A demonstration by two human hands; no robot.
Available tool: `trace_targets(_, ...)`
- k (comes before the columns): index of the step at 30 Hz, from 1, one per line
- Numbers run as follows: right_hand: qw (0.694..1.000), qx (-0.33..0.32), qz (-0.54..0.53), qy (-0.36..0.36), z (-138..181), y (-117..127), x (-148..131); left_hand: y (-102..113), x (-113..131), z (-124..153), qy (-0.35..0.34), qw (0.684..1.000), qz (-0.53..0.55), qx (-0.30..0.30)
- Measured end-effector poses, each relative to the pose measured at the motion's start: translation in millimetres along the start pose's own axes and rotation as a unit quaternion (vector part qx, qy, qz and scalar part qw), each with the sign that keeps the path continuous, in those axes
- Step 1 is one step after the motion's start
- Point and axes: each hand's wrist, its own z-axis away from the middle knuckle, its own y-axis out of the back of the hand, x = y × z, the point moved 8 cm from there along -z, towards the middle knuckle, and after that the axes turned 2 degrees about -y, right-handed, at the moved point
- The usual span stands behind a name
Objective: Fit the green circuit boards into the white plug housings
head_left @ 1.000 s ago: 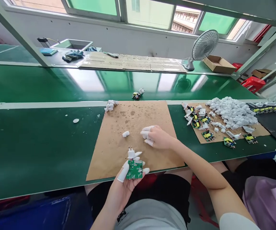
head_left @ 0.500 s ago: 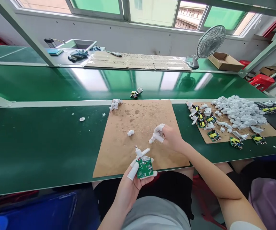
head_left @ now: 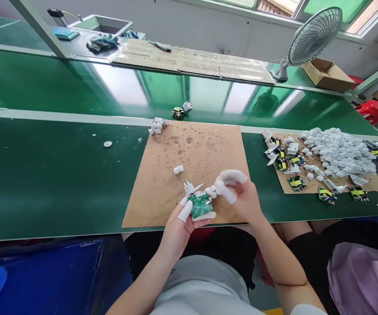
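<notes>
My left hand (head_left: 184, 218), with white finger cots on, grips a green circuit board (head_left: 200, 204) near the cardboard's front edge. A white plug piece with metal pins (head_left: 188, 187) and a thin white strip sit at the board's upper edge. White-capped fingers of my right hand (head_left: 235, 188) are bent into a pinch just right of the board, partly blurred. Small white pieces (head_left: 212, 191) show at those fingertips, beside the board's upper right corner; some may be left fingertips. One loose white piece (head_left: 178, 169) lies on the cardboard sheet (head_left: 205, 148).
A cluster of white pieces (head_left: 158, 126) lies at the sheet's far left corner. Beyond it sits another circuit board (head_left: 178, 113). To the right are a white heap (head_left: 340, 151) and several boards (head_left: 296, 183). A fan (head_left: 315, 37) stands behind; a person (head_left: 356, 271) sits at right.
My right hand has come closer to the board and its fingers have turned leftward toward it. My left hand still holds the board. The camera view has tilted down.
</notes>
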Motion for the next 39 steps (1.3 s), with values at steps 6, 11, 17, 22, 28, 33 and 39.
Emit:
trace_targets(6,0.973,0.015,0.094,0.208,51.7,-22.7,-36.5,-5.2,0.8,1.6,-0.043,0.996,-0.041,-0.063)
trace_targets(11,0.993,0.074,-0.001,0.09,57.8,-19.9,-22.8,-10.2,0.6,11.3,-0.064,0.987,-0.121,-0.08)
trace_targets(17,0.985,0.015,-0.139,-0.099,63.5,-35.1,-1.9,-12.9,2.6,22.6,-0.128,0.974,-0.174,-0.074)
trace_targets(22,0.96,0.002,-0.238,-0.146,68.1,-44.8,-3.5,-18.8,3.4,28.7,-0.139,0.963,-0.211,-0.094)
trace_targets(28,0.964,0.064,-0.23,-0.118,69.4,-34.6,-9.4,-10.7,-2.2,26.0,-0.136,0.968,-0.194,-0.081)
trace_targets(33,0.974,0.084,-0.19,-0.085,74.9,-27.8,-16.3,-14.9,-7.9,30.5,-0.137,0.968,-0.197,-0.071)
trace_targets(39,0.968,0.11,-0.191,-0.118,76.5,-25.7,-10.8,-21.2,-14.9,29.1,-0.122,0.968,-0.204,-0.078)
